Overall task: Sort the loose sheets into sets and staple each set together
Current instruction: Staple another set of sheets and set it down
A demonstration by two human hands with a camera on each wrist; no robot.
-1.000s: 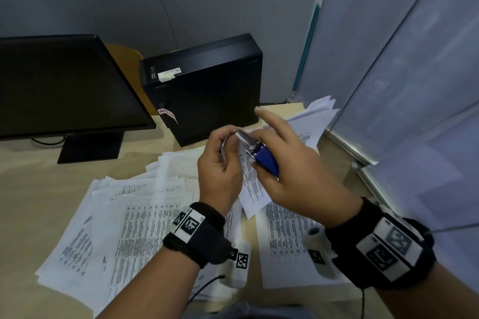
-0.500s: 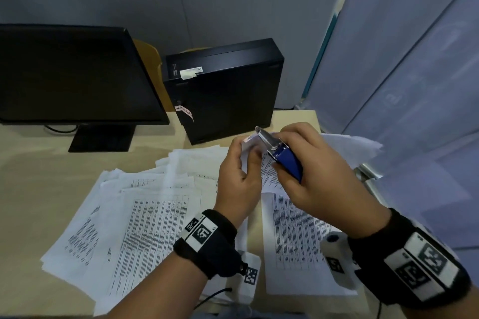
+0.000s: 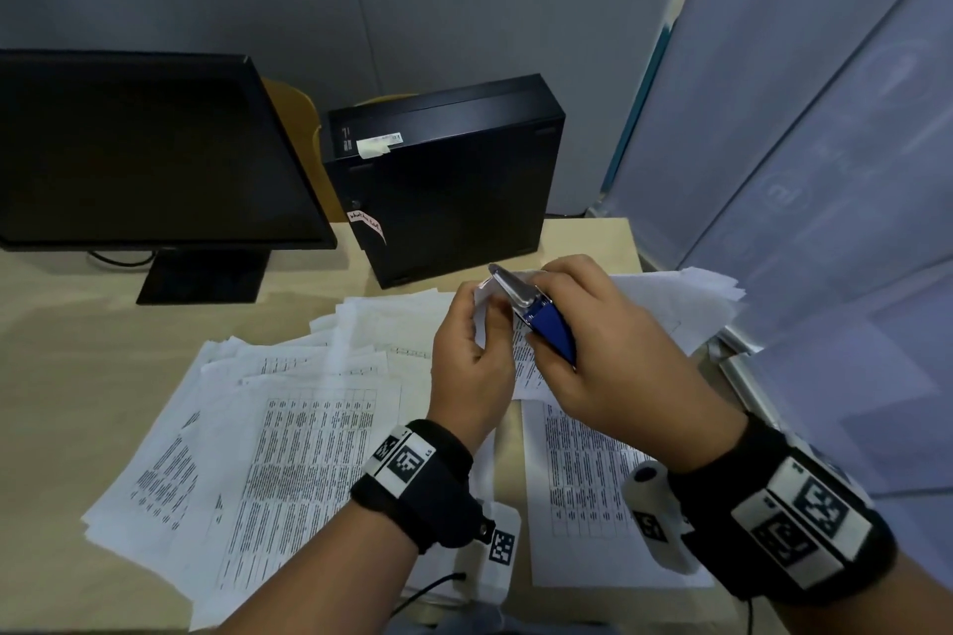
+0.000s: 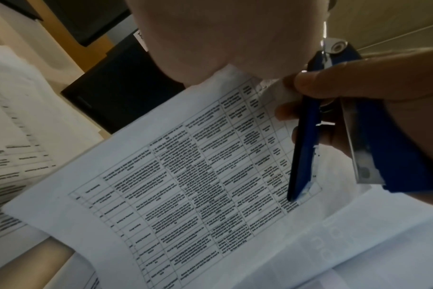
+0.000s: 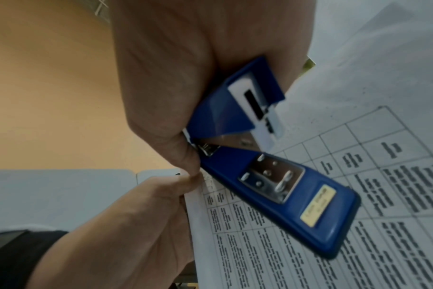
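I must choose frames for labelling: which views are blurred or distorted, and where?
Head view: sharp, wide-angle bending at the edges. Left wrist view: held sheets readable, the left hand a pale blur up close. Right wrist view: stapler fairly sharp, the sheets' print smeared.

Stapler (image 5: 279, 197): smooth, glossy blue plastic with shiny metal plates, gripped in the right hand (image 3: 608, 351). Matt printed paper sheets (image 3: 289, 449) lie below both hands on a pale wood-look desk (image 3: 77, 340).
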